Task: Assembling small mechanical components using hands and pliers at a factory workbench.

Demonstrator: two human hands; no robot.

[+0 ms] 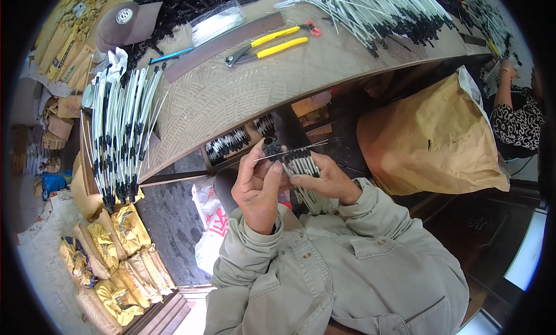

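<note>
My right hand [335, 180] is closed around a bundle of thin pale rods with black ends [302, 166], in front of my chest. The black ends lie side by side in a row, pointing up and away from me, and the pale lengths run down behind my fingers. My left hand [256, 191] is closed at the bundle's left side, thumb against it. Beside its fingertips sits a small black part with a round opening [269, 143]. Across the black ends lie thin wire-like strands [314, 145]. Exactly what my left fingertips pinch is partly hidden.
On the table [226, 94] lie yellow-handled cutters [272, 47], a dark flat strip [229, 44], a cap [127, 25] and piles of pale rods [376, 13]. More rods stand at left [121, 126]. Wrapped packets [116, 265] fill a box. Right are a paper sack [431, 135] and another person [515, 118].
</note>
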